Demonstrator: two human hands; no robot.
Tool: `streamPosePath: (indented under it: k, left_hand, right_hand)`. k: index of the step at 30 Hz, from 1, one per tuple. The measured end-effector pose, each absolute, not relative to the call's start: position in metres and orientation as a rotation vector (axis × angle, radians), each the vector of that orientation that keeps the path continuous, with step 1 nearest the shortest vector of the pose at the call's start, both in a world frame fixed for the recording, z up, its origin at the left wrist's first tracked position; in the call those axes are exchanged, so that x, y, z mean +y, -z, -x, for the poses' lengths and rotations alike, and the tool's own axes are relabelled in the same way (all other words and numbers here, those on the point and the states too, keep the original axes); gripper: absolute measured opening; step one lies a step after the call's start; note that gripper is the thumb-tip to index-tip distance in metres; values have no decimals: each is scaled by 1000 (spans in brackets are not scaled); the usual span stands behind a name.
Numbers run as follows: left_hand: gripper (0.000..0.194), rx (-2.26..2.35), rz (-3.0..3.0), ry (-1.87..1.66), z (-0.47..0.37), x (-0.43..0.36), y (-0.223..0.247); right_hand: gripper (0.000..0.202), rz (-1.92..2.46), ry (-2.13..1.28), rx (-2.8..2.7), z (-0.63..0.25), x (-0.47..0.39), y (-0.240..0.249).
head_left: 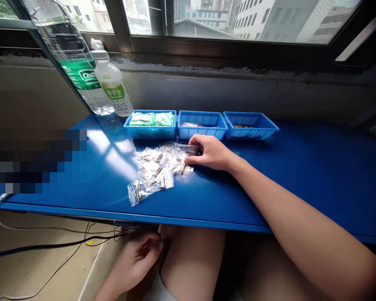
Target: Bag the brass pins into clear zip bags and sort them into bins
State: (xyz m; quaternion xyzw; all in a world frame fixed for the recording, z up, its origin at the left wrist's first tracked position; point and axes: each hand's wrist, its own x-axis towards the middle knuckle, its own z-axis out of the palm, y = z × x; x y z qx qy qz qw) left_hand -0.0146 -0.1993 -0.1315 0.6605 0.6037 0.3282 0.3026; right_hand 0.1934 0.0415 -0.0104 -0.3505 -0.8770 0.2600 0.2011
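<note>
My right hand (208,152) reaches over the blue table. Its thumb and fingers close on the edge of a small clear plastic packet (191,149) at the right side of a pile. The pile of clear packets (156,167) lies flat on the table, with small brownish metal-looking pieces inside. One packet (138,192) sticks out at the pile's near left. Below the table edge, my left hand (136,257) rests near my left thigh, its fingers curled in. No object shows in it.
Behind the pile stand three blue bins: one with green-and-white packets (152,119), a middle bin (202,133) with clear packets, and a right bin (252,133) with small dark pieces. A large water bottle (78,71) and a smaller bottle (114,85) stand back left. Cables (65,242) hang below the table.
</note>
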Motion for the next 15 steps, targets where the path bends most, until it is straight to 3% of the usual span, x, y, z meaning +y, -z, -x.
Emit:
streamPosePath:
  k: [2,5,8,11,15]
  left_hand:
    - [9,1392,-1963,-1085,14,-196,86]
    - [17,1262,-2128,-1337,4,-183,12]
    - [13,1296,-2092,-1450,-1,-177,-31]
    - [5,1025,-2176,-1178,12,-179,-26]
    - [32,1009,-2049,-691,31,-179,32]
  right_hand:
    - [44,957,-726,-2443,-194,42,11]
    - [39,908,-752,-2433,-195,42,13]
    - [37,874,-800,-2421,-196,42,13]
    - [36,893,-830,-2416,-197,42,12]
    - [34,929,-848,-2411,-197,41,10]
